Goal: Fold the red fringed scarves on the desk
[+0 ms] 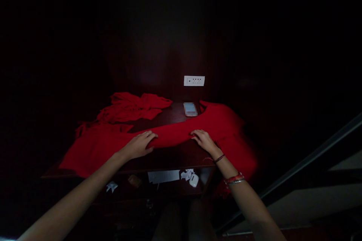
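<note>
A long red cloth [172, 134] lies across the dark desk, drawn into a narrow band between my hands. My left hand [141, 144] is closed loosely over the band, fingers on top and thumb at its near edge. To the right, my right hand [204, 140] has its curled fingers on the same cloth, where the band widens. The cloth spreads out at both ends; its right part hangs over the desk's side. Behind the band at the left lies a crumpled red fabric piece [135, 107]. Whether the two pieces join cannot be seen.
A pale, blurred-out flat object [190, 109] lies at the back of the desk [172, 154], below a white wall socket [194, 81]. An open shelf underneath holds a white sheet [164, 176], crumpled paper [186, 174] and a small white case [194, 180]. A dark diagonal rail [311, 158] runs at right.
</note>
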Demonstrator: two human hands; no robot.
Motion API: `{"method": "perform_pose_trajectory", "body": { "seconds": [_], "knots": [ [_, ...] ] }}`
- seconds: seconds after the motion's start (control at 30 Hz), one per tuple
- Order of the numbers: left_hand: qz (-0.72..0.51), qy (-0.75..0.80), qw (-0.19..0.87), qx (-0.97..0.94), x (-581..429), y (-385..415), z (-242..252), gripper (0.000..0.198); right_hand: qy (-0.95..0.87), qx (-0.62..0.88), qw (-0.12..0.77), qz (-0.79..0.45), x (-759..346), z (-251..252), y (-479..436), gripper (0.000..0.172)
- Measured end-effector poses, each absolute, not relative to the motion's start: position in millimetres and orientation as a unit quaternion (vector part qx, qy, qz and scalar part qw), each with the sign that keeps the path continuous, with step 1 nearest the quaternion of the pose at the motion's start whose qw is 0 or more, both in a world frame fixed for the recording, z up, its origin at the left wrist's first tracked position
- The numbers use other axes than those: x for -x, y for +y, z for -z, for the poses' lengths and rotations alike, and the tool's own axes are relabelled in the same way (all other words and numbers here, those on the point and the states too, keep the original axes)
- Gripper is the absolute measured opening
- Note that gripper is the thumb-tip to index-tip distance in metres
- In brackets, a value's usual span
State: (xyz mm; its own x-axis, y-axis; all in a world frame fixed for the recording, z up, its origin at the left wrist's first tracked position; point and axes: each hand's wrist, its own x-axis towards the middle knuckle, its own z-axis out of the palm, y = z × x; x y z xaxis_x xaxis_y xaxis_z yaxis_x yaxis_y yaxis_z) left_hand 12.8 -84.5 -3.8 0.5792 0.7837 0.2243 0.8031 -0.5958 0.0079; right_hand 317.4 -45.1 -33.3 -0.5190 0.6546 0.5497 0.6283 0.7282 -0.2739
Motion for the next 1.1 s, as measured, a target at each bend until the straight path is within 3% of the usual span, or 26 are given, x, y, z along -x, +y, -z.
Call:
{"method": "perform_pose_trajectory", "body": {
  "seconds": [0.2, 0.43, 0.7, 1.1],
  "knots": [
    [0.056, -0.44, 0.124, 0.887, -51.8, -87.7, 17.1, 0.025, -0.873, 0.389, 0.292, 0.018, -320.6, 32.6, -46.1, 0.016],
    [0.028, -0.445, 0.105, 0.889, -43.8, -90.2, 10.3, 0.023, -0.895, 0.373, 0.215, 0.121, -323.4, 18.3, -60.6, 0.02],
    [0.072, -0.385, 0.124, 0.912, -79.8, -97.4, 20.1, 0.028, -0.909, 0.363, 0.167, 0.122, -324.3, 27.1, -69.5, 0.022],
    [0.01, -0.407, 0.092, 0.909, -89.9, -105.8, 14.5, 0.027, -0.886, 0.409, 0.177, 0.126, -331.8, 36.2, -83.9, 0.024]
  ]
}}
